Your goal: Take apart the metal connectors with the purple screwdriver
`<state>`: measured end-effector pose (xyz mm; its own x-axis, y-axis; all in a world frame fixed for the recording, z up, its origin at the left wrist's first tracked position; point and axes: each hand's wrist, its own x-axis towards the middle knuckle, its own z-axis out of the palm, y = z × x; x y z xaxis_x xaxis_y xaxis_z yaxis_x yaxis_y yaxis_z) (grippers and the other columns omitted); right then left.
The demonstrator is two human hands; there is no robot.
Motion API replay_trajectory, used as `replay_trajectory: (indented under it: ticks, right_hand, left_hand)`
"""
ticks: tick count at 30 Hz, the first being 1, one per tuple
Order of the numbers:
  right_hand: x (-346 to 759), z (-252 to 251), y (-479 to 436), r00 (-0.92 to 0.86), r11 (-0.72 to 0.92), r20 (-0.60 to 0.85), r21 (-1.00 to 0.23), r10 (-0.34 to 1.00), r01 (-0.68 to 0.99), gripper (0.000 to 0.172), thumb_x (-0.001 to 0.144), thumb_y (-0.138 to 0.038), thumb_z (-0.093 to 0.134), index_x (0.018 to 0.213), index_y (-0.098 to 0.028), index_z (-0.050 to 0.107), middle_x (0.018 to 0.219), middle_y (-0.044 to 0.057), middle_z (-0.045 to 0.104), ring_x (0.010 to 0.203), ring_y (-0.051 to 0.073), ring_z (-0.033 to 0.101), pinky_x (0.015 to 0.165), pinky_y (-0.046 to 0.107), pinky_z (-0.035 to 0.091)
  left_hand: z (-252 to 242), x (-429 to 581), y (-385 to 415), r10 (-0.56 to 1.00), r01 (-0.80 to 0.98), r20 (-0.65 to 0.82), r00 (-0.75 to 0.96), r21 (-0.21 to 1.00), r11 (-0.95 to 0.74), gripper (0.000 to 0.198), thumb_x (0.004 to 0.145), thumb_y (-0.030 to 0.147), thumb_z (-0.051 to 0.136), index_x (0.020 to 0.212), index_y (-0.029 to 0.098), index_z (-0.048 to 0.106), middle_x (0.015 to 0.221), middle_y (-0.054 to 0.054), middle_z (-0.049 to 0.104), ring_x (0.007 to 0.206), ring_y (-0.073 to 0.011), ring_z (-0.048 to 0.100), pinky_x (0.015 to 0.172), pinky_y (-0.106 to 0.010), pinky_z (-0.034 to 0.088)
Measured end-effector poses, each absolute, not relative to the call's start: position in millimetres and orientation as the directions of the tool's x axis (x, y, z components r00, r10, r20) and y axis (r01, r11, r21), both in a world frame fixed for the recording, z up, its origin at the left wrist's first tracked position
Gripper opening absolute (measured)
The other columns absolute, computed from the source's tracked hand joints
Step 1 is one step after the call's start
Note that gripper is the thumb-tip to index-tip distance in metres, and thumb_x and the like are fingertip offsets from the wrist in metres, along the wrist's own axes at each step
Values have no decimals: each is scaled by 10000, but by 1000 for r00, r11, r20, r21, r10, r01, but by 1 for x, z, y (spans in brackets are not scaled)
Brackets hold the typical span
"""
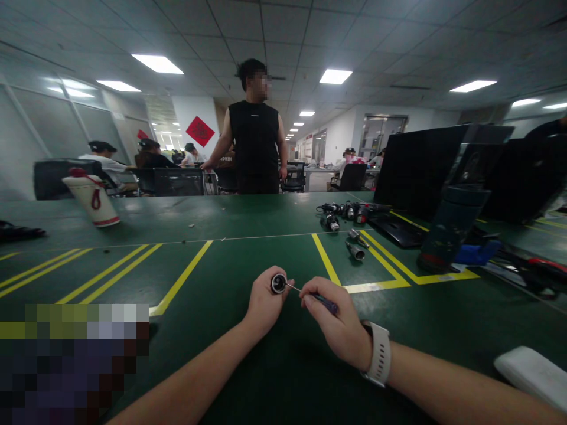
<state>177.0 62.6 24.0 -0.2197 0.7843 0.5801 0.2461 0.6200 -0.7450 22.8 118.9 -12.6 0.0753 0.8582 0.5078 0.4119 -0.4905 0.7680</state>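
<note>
The green table [230, 230], marked with yellow lines, spreads across the view. Beyond its far edge stands a person in a black sleeveless top [257, 141], one hand by a chair. A large black monitor [411, 171] stands on the right, with a dark bottle [456, 224] in front of it; a pale cup [95, 200] is far over on the left.

Near the table's middle are the two hands, close together but apart. The right hand [334, 319], a light-strapped watch [380, 354] at its wrist, pinches a screwdriver [325, 303] by its dark handle between thumb and fingers. The left hand [264, 301] is closed around a round part [279, 283], gripping it at the finger end of the fist, with the dark, hollow face and its pale rim exposed toward the camera.

The screwdriver's thin shaft runs leftward out of the right grip to the right side of the round part; whether its tip touches cannot be told. Past the hands, to the right, lie small metal shells [355, 252].
</note>
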Motion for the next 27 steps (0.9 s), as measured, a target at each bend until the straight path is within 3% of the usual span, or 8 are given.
replay_trajectory:
  ticks: [21, 24, 27]
  right_hand:
    - [176, 21, 63, -230, 593, 550, -775, 803, 218, 127, 798, -135, 485, 764, -181, 598, 730, 13, 581, 707, 156, 541, 647, 278, 397]
    - [174, 20, 67, -167, 454, 435, -886, 885, 93, 121, 795, -163, 493, 746, -177, 603, 700, 11, 587, 682, 155, 543, 631, 282, 411]
    - [172, 18, 72, -118, 266, 284, -952, 952, -150, 120, 793, -189, 495, 748, -166, 604, 720, 25, 598, 687, 157, 550, 631, 291, 431]
  left_hand:
    - [-11, 23, 117, 837, 439, 539, 90, 733, -519, 139, 714, 207, 576, 616, 186, 480, 595, 55, 465, 554, -112, 464, 530, -217, 378]
    - [-9, 24, 115, 831, 478, 554, 46, 719, -505, 132, 733, 223, 567, 636, 189, 485, 610, 49, 475, 575, -123, 475, 544, -229, 379]
    - [-7, 24, 112, 825, 543, 565, 19, 687, -483, 125, 730, 225, 576, 646, 193, 489, 630, 42, 495, 588, -130, 485, 548, -236, 383]
